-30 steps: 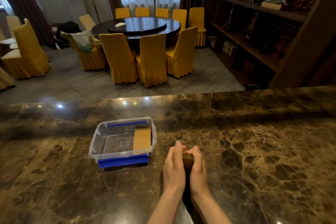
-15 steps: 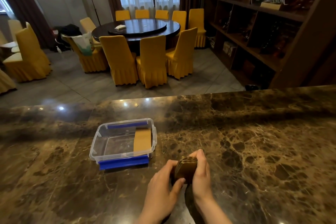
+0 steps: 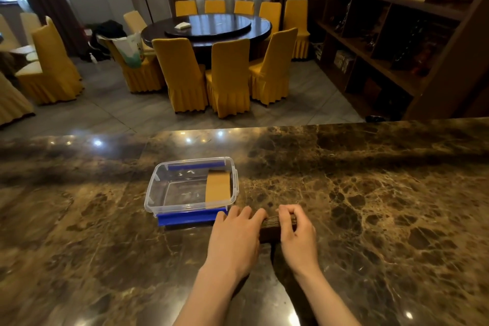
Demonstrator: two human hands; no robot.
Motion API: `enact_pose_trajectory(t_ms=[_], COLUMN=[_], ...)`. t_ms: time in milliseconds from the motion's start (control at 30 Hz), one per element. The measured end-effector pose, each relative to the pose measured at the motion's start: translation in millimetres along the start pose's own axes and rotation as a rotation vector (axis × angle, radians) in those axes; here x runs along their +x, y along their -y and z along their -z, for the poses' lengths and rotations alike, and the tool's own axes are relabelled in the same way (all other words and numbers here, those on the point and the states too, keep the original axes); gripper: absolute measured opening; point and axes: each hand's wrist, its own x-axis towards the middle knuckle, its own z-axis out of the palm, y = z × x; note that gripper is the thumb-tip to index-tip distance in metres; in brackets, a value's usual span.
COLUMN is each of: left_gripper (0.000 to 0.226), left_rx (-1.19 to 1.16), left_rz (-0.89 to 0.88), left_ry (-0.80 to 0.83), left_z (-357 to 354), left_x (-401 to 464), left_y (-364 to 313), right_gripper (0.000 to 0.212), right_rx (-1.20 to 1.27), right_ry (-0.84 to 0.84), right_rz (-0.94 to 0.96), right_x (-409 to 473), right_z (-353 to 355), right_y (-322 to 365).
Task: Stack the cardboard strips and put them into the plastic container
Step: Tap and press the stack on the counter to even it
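A clear plastic container (image 3: pixel 164 182) with blue clips stands on the marble counter, left of centre. Inside it, along the right wall, lies a tan stack of cardboard strips (image 3: pixel 218 189). Just right of the container's near corner, a second, darker stack of cardboard strips (image 3: pixel 271 227) stands on edge between my hands. My left hand (image 3: pixel 235 235) presses its left side with the fingers curled over the top. My right hand (image 3: pixel 297 233) grips its right side. The lower part of that stack is hidden by my hands.
The brown marble counter (image 3: pixel 383 206) stretches wide to both sides, its far edge just beyond the container. Behind it are a round dining table (image 3: pixel 211 25) with yellow chairs and a dark wooden shelf unit (image 3: pixel 397 34) on the right.
The stack was lifted and tilted between my hands half a second ago; now it is turned on edge, with my left hand spread over its left side. The view has shifted right.
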Motion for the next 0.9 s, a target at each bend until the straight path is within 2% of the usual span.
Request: enact_pose_trajectory(t_ms=[100,167,267,367,433,500,600,800,900], left_gripper=[0.043,0.043,0.049,0.046,0.042,0.035,0.02,0.024,0.027], left_rx=[-0.049,-0.187,-0.605,-1.153,-1.348,-1.389,-1.33,-1.258,-1.244], left_rz=[0.015,0.035,0.143,0.403,0.505,0.518,0.551,0.607,0.648], left_ry=[-0.024,-0.056,-0.125,-0.234,-0.283,-0.298,-0.359,-0.514,-0.519], left_z=[-11.1,-19.8,-30.7,-35.7,-37.1,-36.3,-35.6,-30.7,-37.4], left_x=[-4.8,-10.5,-20.5,-24.1,-18.6,-9.8,0.5,4.1,-1.7], left_y=[3.0,6.7,10.5,9.0,4.9,-3.9,-18.0,-10.2,-0.9], right_gripper=[0.018,0.016,0.016,0.02,0.022,0.023,0.024,0.028,0.03], right_rx=[-0.037,-0.019,-0.004,-0.002,-0.008,-0.008,0.026,0.129,0.079], right_ry=[-0.013,-0.033,-0.056,-0.047,-0.034,-0.02,-0.008,-0.013,-0.012], right_rz=[-0.024,-0.019,-0.023,-0.038,-0.044,-0.048,-0.063,-0.052,-0.02], right_x=[-3.1,-2.1,-1.3,-2.0,-2.1,-1.2,-0.5,-7.5,-11.4], right_z=[-1.6,-3.2,-6.7,-8.2,-8.1,-7.5,-6.3,-15.9,-27.3], right_y=[-8.4,-7.8,-5.4,-6.7,-6.0,-5.1,-5.1,-3.3,-5.1])
